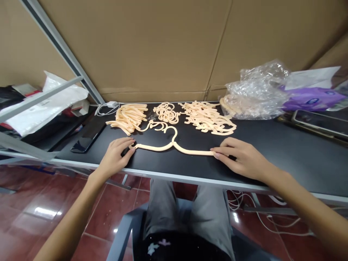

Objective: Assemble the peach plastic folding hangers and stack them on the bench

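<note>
A cream plastic clothes hanger (157,148) lies across the black tabletop (179,166), its hook (175,133) pointing away from me. At its left end, my left hand (116,153) is closed, thumb and fingers about the tip. My right hand (240,157) pinches the opposite end. Behind the hanger is a pile of straight cream pieces (132,115) on the left. A smaller heap of curled hooks (167,114) lies in the middle, and curved cream pieces (209,119) are piled on the right. Some loose curved pieces (157,125) rest just behind the hanger's hook.
A black phone (88,139) and white cable (107,107) lie at left, near white packages (51,103) behind a metal frame bar. At right are a clear plastic bag (255,94) and a purple pack (312,98). Cardboard (163,47) stands behind the table.
</note>
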Action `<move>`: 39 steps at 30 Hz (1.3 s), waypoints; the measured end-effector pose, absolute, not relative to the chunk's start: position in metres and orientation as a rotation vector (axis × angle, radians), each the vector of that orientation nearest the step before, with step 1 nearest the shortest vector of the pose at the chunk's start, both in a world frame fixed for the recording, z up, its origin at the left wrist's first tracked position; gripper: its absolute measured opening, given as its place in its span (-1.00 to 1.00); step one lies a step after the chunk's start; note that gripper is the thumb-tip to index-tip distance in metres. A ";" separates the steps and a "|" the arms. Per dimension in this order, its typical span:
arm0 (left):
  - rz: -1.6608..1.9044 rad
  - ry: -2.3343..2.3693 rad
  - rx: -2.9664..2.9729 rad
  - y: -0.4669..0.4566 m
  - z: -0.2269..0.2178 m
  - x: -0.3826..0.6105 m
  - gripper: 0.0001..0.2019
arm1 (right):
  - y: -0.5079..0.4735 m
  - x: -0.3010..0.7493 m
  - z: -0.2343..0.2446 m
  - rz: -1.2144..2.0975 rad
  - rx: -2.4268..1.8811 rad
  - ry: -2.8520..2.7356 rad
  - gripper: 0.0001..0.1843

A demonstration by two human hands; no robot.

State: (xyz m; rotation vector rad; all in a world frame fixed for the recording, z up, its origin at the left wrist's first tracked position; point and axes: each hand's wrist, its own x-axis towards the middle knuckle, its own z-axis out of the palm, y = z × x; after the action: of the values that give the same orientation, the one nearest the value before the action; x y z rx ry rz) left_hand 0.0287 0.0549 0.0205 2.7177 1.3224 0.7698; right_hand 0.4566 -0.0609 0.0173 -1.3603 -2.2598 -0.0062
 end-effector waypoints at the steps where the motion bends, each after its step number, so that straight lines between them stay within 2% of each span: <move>1: 0.777 1.333 2.706 0.053 0.019 0.029 -0.69 | -0.063 0.457 0.016 -0.040 -1.407 -2.242 -0.68; 6: 0.955 1.289 2.704 0.034 0.015 0.048 -0.75 | -0.079 0.456 0.009 -0.310 -1.672 -2.062 -0.68; 10: 1.014 1.271 2.788 0.020 0.012 0.061 -0.79 | -0.089 0.453 0.008 -0.487 -1.672 -1.995 -0.70; 17: 1.016 1.262 2.765 0.008 0.011 0.069 -0.79 | -0.092 0.453 0.001 -0.460 -1.611 -2.007 -0.69; 24: 0.979 1.397 2.735 0.011 0.023 0.057 -0.68 | -0.098 0.465 0.009 -0.441 -1.645 -1.882 -0.69; 31: 0.734 1.414 2.695 0.015 0.019 0.005 -0.48 | -0.136 0.507 -0.002 -0.255 -1.944 -1.798 -0.45; 33: 0.747 1.402 2.685 0.013 0.013 0.003 -0.51 | -0.142 0.508 -0.011 -0.191 -1.938 -1.851 -0.43; 39: 1.057 1.387 2.620 0.016 0.007 0.022 -0.78 | -0.144 0.487 -0.020 -0.274 -1.903 -1.908 -0.50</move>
State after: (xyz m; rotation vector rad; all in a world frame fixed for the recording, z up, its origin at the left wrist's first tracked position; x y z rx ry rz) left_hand 0.0218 0.0164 0.0069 2.6197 1.3870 1.0571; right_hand 0.4873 -0.1436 -0.0201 -1.9026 -1.9083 -0.2745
